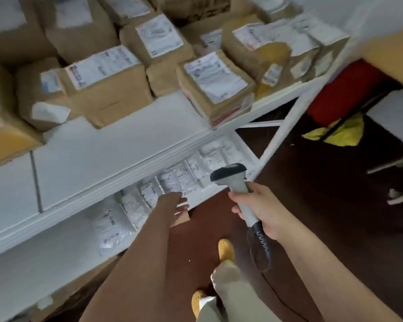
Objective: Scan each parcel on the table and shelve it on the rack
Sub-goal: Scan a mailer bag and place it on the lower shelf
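While the right hand [263, 210] grips the scanner [240, 189], the left hand [176, 204] holds a brown parcel [182, 218] beside the rack [126, 159].

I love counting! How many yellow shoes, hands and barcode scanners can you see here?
Yellow shoes: 2
Hands: 2, the left hand and the right hand
Barcode scanner: 1
Total: 5

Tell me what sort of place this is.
Likely a parcel depot or courier pickup storeroom. A white rack holds brown boxes with shipping labels above and white mailer bags below, and the right hand grips a barcode scanner.
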`<move>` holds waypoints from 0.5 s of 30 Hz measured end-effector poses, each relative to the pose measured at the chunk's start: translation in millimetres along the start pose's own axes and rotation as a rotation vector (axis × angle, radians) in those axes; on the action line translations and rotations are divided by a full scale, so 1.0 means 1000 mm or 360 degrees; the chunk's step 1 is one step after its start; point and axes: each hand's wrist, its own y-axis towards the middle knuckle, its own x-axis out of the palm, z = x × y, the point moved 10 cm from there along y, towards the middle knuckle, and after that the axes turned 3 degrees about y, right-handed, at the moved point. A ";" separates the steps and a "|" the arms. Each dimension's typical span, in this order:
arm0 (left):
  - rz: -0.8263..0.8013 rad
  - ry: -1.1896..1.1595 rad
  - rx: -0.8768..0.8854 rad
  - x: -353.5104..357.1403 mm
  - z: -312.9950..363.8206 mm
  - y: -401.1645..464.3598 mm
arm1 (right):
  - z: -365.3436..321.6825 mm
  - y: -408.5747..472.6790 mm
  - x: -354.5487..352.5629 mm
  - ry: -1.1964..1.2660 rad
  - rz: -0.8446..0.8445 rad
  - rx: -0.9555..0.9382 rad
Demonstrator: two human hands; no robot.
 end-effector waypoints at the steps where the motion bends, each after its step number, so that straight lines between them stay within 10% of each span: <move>1: -0.0075 0.0090 0.0009 0.026 0.006 -0.005 | -0.008 -0.008 -0.024 0.0044 0.0059 -0.0030; 10: -0.0793 0.0995 0.0053 0.323 0.037 -0.055 | -0.077 -0.049 -0.257 0.0479 0.0554 -0.0308; 15: -0.0726 0.1068 0.0294 0.515 0.055 -0.075 | -0.114 -0.061 -0.417 0.0623 0.0735 -0.0464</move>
